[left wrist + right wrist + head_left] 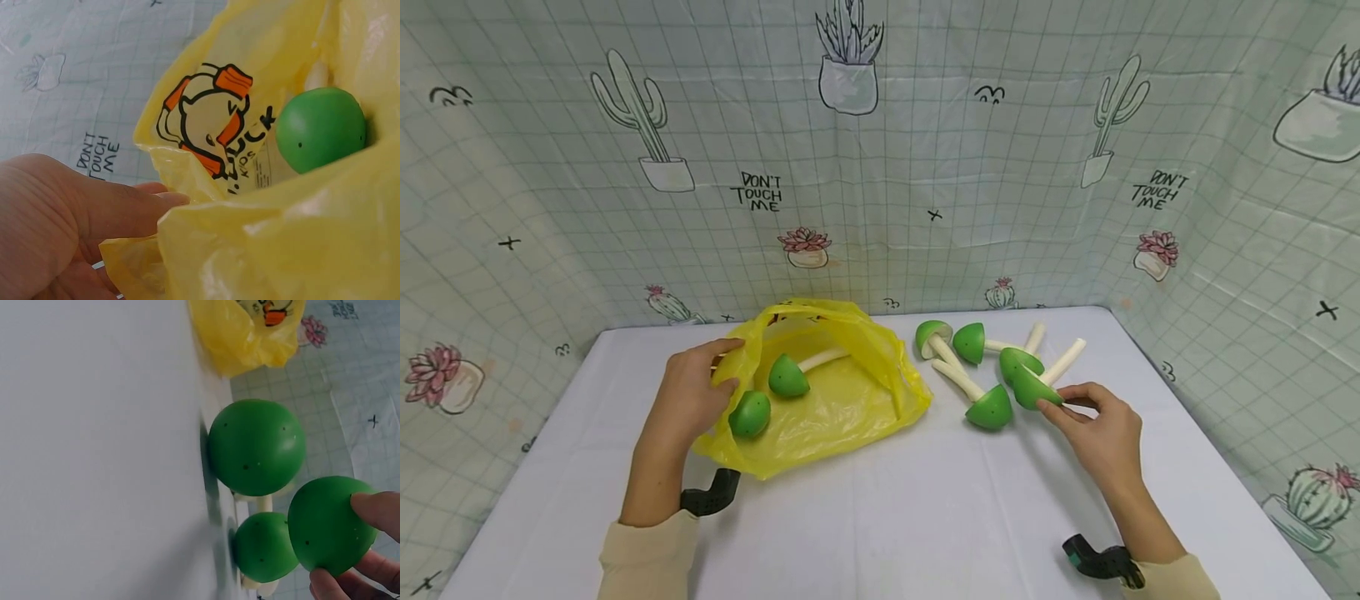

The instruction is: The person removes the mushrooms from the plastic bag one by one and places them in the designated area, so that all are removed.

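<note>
My left hand (685,396) pinches the left edge of a yellow plastic bag (842,421), whose mouth gapes toward me. Inside the bag lie two toy mushrooms with green caps, one (788,377) showing its pale stem, the other (750,414) near my left fingers. The left wrist view shows a cartoon duck print (209,115) on the bag, beside a green cap (322,128). On the right, my right hand (1105,429) holds a toy mushroom (331,525) by its green cap, the stem pointing up and away.
Several more green-capped mushrooms lie right of the bag, among them one at the front (990,409) and one at the back (970,342). They rest on a white-covered table (880,533). Behind hangs a gridded cactus-print cloth (887,183). Black devices (1101,560) sit at both wrists.
</note>
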Demonstrator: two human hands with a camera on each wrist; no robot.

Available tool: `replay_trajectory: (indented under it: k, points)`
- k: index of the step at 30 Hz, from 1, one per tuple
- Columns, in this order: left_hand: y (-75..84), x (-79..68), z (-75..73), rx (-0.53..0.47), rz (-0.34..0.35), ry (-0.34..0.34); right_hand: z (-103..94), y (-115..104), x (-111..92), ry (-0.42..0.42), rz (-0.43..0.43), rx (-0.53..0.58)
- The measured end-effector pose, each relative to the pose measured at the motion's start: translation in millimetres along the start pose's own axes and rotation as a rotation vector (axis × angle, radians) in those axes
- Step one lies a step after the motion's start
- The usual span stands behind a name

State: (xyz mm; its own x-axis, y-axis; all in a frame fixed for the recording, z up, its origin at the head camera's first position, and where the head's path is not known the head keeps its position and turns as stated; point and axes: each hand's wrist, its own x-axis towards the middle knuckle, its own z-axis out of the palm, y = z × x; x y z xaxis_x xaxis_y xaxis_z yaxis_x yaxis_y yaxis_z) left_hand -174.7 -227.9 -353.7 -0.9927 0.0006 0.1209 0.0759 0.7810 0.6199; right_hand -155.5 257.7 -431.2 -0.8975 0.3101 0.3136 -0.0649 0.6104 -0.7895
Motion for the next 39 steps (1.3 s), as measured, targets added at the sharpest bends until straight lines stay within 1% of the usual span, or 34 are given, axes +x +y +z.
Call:
replay_trajectory:
  k: [8,16,24,31,39]
  points:
    - [-0.8,0.3,1.1,0.000,-0.007,0.000,0.4,10.6,-2.3,-0.031,-0.025,-0.020]
    - [-1.0,-0.3,-0.1,0.001,-0.009,0.003,-1.8,19.0,-0.1,-0.089,-0.014,-0.088]
    - [-1.0,0.1,-1.0,-0.002,-0.020,0.001,0.2,24.4,1.9,-0.133,-0.014,-0.100]
    - [-1.4,0.2,-1.2,0.004,-0.016,0.002,3.3,30.4,5.8,-0.137,-0.017,-0.082]
    - [-2.7,1.0,-0.7,0.001,0.005,0.009,6.1,31.3,10.5,-0.112,-0.016,-0.013]
